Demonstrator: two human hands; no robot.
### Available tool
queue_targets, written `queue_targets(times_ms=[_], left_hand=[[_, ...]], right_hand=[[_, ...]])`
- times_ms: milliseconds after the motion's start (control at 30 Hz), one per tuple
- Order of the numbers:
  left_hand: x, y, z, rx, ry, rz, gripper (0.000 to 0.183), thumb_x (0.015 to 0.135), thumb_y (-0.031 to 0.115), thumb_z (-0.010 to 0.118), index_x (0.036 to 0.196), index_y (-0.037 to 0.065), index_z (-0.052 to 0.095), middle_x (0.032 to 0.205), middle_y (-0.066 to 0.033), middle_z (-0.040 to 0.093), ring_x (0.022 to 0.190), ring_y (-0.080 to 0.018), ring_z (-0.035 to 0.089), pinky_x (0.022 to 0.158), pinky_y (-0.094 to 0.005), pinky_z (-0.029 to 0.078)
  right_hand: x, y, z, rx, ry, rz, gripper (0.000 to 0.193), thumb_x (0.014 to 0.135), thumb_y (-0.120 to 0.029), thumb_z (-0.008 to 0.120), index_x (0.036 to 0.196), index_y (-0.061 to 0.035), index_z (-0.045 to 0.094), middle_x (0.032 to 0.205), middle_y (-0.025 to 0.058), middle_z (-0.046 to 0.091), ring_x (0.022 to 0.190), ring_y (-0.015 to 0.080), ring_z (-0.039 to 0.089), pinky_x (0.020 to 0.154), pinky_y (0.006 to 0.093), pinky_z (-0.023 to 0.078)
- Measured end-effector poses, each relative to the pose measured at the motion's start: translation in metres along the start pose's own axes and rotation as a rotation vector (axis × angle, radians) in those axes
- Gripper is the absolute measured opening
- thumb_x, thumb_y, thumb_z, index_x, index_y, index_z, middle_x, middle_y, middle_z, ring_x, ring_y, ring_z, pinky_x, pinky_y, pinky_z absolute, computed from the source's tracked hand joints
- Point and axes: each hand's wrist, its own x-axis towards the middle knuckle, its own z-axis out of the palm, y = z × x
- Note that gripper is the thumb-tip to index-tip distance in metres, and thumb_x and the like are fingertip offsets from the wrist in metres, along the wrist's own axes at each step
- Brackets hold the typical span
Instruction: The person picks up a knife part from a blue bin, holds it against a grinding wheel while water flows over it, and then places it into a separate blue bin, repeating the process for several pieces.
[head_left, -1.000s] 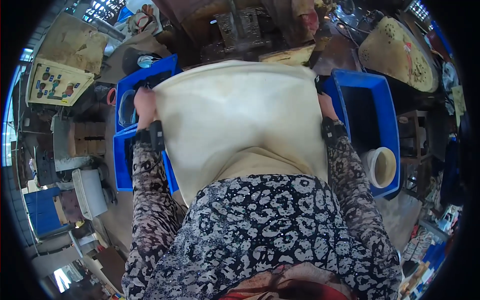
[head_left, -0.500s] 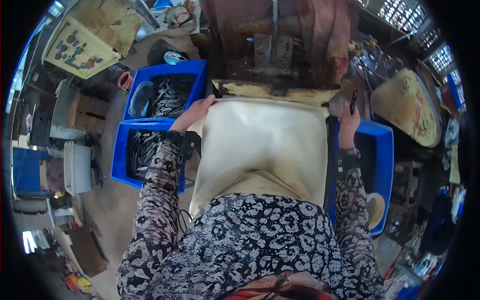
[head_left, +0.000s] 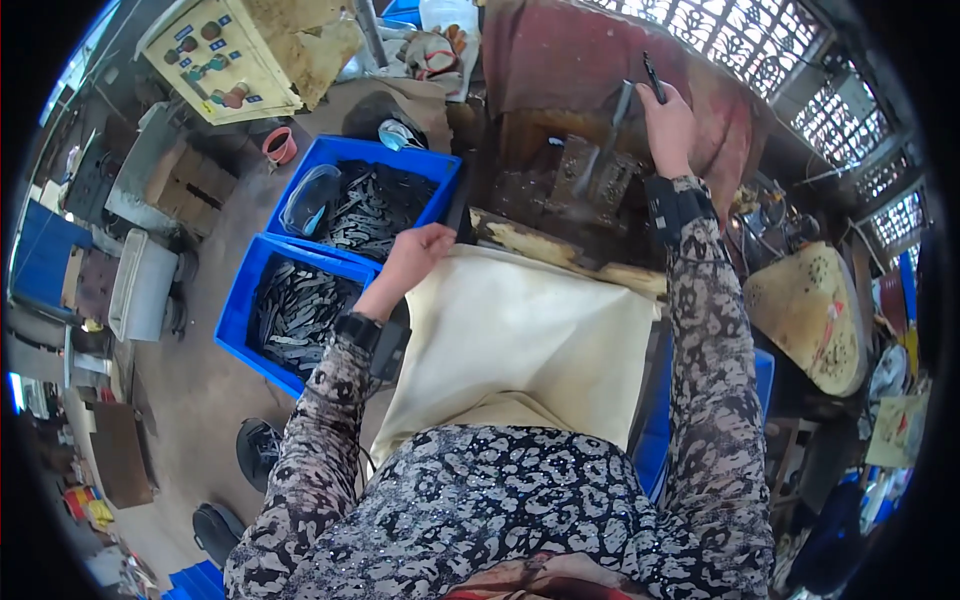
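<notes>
1. While one strip (head_left: 653, 78) is raised, the work looks to be under way; that piece, I judge, is not yet dealt with.
2. Strip: right of centre, top of the frame; slim, dark, apparently metal.
3. Right hand (head_left: 672, 125): fingers closed around the strip, close by a grey pipe (head_left: 612, 125).
4. Left hand (head_left: 418, 255): middle of the frame, fingers curled, at the upper left corner of the apron (head_left: 530, 320); whether it pinches the edge, I cannot tell.
5. Upper bin (head_left: 447, 190) and lower bin (head_left: 252, 362): left of centre, blue, plastic-looking, each heaped with loose, flat, grey pieces (head_left: 300, 315). Nothing marks either heap as finished or waiting.
6. Third bin (head_left: 764, 385): right of the frame, blue, largely hidden by the right sleeve (head_left: 712, 350); contents out of sight, so uncounted.
7. Apron: cream, smooth, faintly glossy, sagging in folds toward the lap.
8. Board (head_left: 525, 238): centre, beyond the apron; wooden-looking, worn, ragged.
9. Block (head_left: 588, 180): upper centre; squarish, brown, wet-looking.
</notes>
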Motion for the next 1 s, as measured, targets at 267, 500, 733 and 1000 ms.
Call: queue_targets(times_ms=[267,500,733,1000], left_hand=[[-0.058,-0.03,0.009,-0.089,0.163,0.027,0.015,0.086,0.008,0.061,0.098,0.001,0.068,0.079,-0.0101,0.068,0.074,-0.0163,0.064,0.068,-0.0292,0.05],[-0.062,-0.021,0.009,-0.044,0.246,0.067,0.015,0.085,0.011,0.06,0.094,0.001,0.068,0.087,-0.015,0.068,0.08,-0.0295,0.066,0.071,-0.035,0.051],[-0.02,0.028,0.025,0.086,0.385,0.383,0.014,0.084,0.012,0.063,0.094,0.004,0.068,0.091,-0.0141,0.067,0.084,-0.0326,0.064,0.074,-0.0381,0.052],[0.055,0.059,0.064,0.136,0.376,0.604,0.01,0.081,0.014,0.061,0.087,0.009,0.068,0.086,-0.011,0.065,0.085,-0.0332,0.063,0.072,-0.0423,0.051]], right_hand=[[0.019,-0.008,0.033,-0.228,-0.209,-0.06,0.053,0.087,-0.049,0.057,0.12,-0.0066,0.06,0.107,0.0195,0.065,0.103,0.0377,0.06,0.085,0.0453,0.047],[0.039,0.014,0.042,-0.32,-0.252,-0.159,0.046,0.091,-0.048,0.052,0.116,-0.0103,0.062,0.105,0.0193,0.066,0.102,0.0395,0.06,0.086,0.0473,0.047],[0.053,0.014,0.043,-0.395,-0.235,-0.215,0.045,0.092,-0.048,0.049,0.112,-0.0095,0.062,0.104,0.0195,0.065,0.102,0.041,0.059,0.085,0.0476,0.046],[0.057,0.003,0.042,-0.305,-0.359,-0.235,0.049,0.091,-0.05,0.05,0.114,-0.0094,0.061,0.102,0.0212,0.065,0.101,0.04,0.059,0.085,0.0445,0.045]])
